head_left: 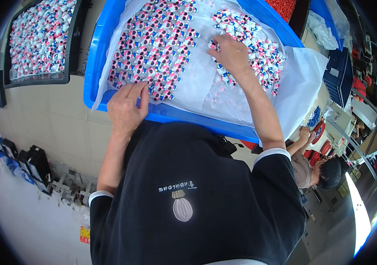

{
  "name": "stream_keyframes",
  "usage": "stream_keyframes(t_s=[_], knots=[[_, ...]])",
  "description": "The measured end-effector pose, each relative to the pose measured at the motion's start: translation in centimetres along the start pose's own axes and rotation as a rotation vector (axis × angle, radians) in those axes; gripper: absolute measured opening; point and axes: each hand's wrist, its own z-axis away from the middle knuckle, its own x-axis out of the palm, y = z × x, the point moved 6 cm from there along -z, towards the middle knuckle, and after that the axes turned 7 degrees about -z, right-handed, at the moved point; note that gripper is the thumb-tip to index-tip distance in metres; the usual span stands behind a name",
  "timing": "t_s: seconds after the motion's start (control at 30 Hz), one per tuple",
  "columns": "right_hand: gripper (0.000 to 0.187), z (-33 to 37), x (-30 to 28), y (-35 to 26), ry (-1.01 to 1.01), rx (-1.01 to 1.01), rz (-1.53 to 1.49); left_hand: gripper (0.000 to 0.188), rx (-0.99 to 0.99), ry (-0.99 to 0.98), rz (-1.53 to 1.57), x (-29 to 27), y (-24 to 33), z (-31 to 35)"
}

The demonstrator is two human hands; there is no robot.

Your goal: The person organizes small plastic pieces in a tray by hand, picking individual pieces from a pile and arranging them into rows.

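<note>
Rows of small pink, white and blue plastic figures (155, 48) with dark oval spots lie on a white sheet (199, 79) inside a blue tray (92, 66). To their right is a loose heap of the same figures (263, 57). My left hand (128, 106) reaches over the tray's near edge, its bent fingers drawn together at the near end of the rows. Whatever sits in its fingertips is hidden. My right hand (231, 55) is at the left side of the heap, thumb and fingers pinched around a small figure (212, 44).
A black crate (70, 53) full of similar small pieces stands at the far left. Red pieces (282, 8) fill a container at the far right. Another person (305, 165) sits on the right near a red round tray (318, 132). A dark blue crate (337, 75) stands beyond the sheet.
</note>
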Motion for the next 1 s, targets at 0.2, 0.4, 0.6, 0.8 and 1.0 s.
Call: stream_keyframes(t_s=[0.2,0.4,0.6,0.8,1.0], knots=[[0.029,-1.0,-0.5,0.4,0.044,0.065,-0.214,0.012,-0.003,0.015,-0.007,0.0,-0.2,0.2],[0.047,-6.1,-0.9,0.2,0.043,0.121,-0.227,0.011,-0.01,0.004,-0.003,-0.1,0.0,0.0],[0.048,-7.4,-0.8,0.1,-0.061,0.206,-0.263,0.011,-0.015,0.011,0.001,-0.1,0.0,0.1],[0.022,-6.0,-3.2,4.2,0.113,0.222,-0.191,0.012,-0.014,0.02,0.008,-0.3,-0.1,0.1],[0.024,-6.7,-1.4,2.8,0.204,-0.096,-0.018,0.012,-0.01,0.002,-0.003,0.0,-0.1,0.1]])
